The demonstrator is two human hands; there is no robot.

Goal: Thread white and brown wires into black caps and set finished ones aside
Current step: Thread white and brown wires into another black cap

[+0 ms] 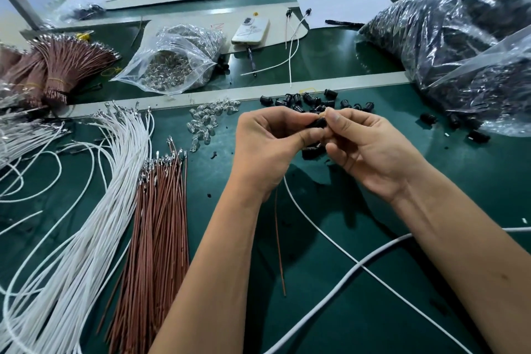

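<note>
The green table point(359, 310) carries white wires point(86, 224) and brown wires point(158, 238) left of the hands, loose black caps point(304, 102) beyond them, and clear bulbs point(205, 121) beside the caps.

we log: wire bundles point(86, 210) left on table point(373, 310), loose caps point(304, 102) behind hands, cap bags point(459, 46) far right.

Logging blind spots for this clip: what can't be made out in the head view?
- Black cap: mostly covered by the left hand and right hand; whether the wires are seated is hidden.
- White wire and brown wire: upper ends vanish behind the left hand.
- Dark bags: cut off by the right edge.
</note>
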